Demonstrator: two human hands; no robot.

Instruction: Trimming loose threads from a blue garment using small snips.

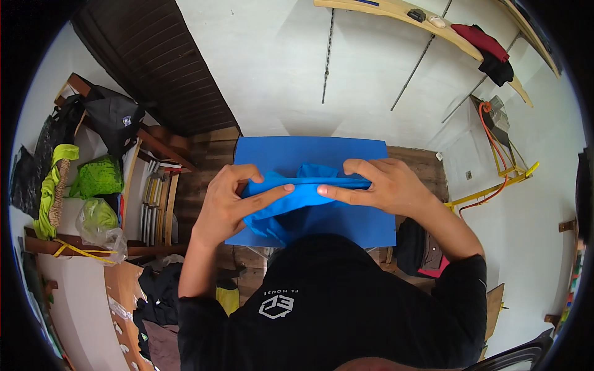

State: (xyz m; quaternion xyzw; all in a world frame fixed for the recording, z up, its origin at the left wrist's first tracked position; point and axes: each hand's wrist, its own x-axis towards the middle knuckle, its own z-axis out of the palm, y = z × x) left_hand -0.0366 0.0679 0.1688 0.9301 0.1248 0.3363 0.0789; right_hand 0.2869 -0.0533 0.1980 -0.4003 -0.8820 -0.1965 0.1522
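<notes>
Both hands hold a bright blue piece of fabric (pixel 306 194), raised over a blue tabletop (pixel 311 153). My left hand (pixel 232 199) grips its left end, the thumb lying along the near side. At the right end my right hand (pixel 380 185) pinches the cloth, its thumb pointing inward and the index finger bent over the far side. A straight folded edge runs between the two hands. Loose cloth bunches up behind that edge, and more hangs down at the lower left. Whether it is a garment, I cannot tell.
On the left, a wooden shelf holds a dark bag (pixel 113 116), a green bag (pixel 98 178) and yellow-green cloth (pixel 55 185). Dark clothes (pixel 160 292) lie at lower left. A wall shelf (pixel 394 21) runs above; a yellow metal bracket (pixel 492 190) juts from the right wall.
</notes>
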